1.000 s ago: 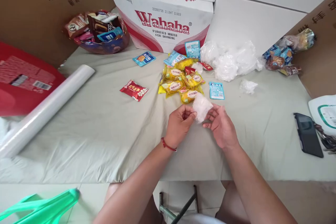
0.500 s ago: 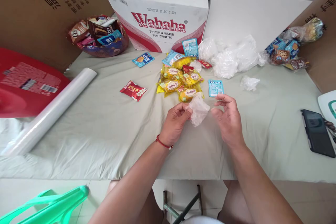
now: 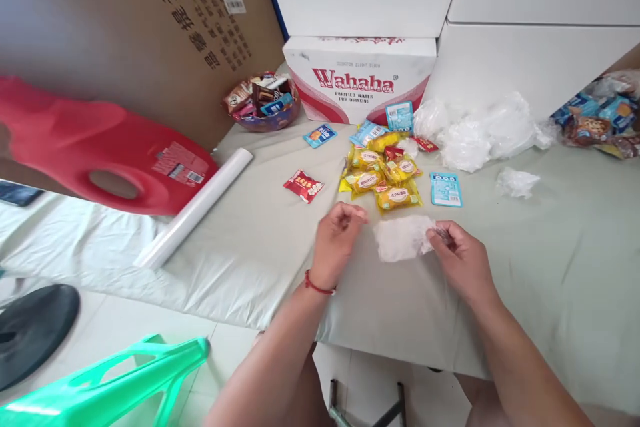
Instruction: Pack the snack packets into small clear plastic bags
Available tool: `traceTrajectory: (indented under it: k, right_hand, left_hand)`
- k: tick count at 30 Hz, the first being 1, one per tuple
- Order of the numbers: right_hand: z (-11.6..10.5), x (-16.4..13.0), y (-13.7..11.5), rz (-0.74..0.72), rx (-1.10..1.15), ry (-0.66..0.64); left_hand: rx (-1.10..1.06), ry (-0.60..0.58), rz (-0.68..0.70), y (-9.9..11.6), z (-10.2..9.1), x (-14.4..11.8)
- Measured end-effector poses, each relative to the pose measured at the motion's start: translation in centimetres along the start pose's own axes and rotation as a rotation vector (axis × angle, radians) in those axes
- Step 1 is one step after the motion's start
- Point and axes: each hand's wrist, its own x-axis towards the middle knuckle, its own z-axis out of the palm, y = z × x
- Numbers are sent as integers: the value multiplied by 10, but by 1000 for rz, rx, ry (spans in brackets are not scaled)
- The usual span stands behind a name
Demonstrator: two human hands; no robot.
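My right hand pinches a thin, crinkled clear plastic bag by its right end, holding it spread sideways above the cloth. My left hand, with a red cord bracelet at the wrist, is just left of the bag and apart from it. Its fingers are curled in, thumb and forefinger together, and nothing shows between them. Right beyond the bag lies a pile of yellow-wrapped snack cakes. A light-blue packet lies flat past my right hand, and a red snack packet past my left.
Crumpled clear plastic is heaped at the back, with a smaller wad nearer. A snack bowl stands by the Wahaha carton. At left are a white roll, a red jug and a green stool.
The plastic bag has passed from my left hand to my right and now stretches out sideways. My left hand has let go. The view has turned left.
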Motion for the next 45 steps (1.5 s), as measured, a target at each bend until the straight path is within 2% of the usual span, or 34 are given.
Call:
traceTrajectory:
  k: [3,4,6,8,9,12,14,15,18,22,26,31,34,36,38,41,43,45]
  right_hand:
    - [0,-5,2,-81,-127,-9]
    - [1,-7,2,-97,-141,-22]
    - [1,-10,1,-129,-161,-45]
    - [2,-12,-1,-162,-182,-54]
    - [2,-13,-1,-177,-190,-55]
    - [1,-15,-2,-219,-212,-69]
    - [0,-16,-1,-239,-222,-92]
    - [0,-17,0,-246,-227,-104]
    - [0,-18,1,-258,-247,-140]
    - [1,-22,2,-272,-264,-167]
    - [1,-26,4,-297,-278,-182]
    - [-6,-26,10,-308,-303,-162]
    - [-9,-27,13,-316,-305,-170]
    - [-9,-27,15,-319,-308,-185]
    - [-6,-27,17,-316,-315,-195]
    - [-2,-25,18,-313,-328,-199]
    - [1,-24,18,-325,-329,-202]
    - [3,-23,17,-342,-326,-210]
  left_hand:
    - [91,261,34,17,-34,32]
    - [198,346,68,22,-47,51]
    - [572,508,180,32,-74,96]
    - [727,576,233,42,-101,145]
    - [925,594,268,47,-113,168]
    - [1057,539,308,58,-139,226]
    - [1233,404,253,56,-148,250]
    - [1283,413,224,53,-151,256]
    - [1394,447,275,36,-152,258]
    - [1393,368,380,24,-152,232]
    - [1425,227,451,24,-155,189]
    - [1375,103,606,37,-165,117]
    - [1258,37,752,60,-156,77]
    - [1122,25,849,79,-134,58]
    - [898,8,891,97,-103,50]
    - [391,4,861,112,-48,62]
    - [89,-1,759,111,-17,85]
    - [-170,39,627,102,6,113]
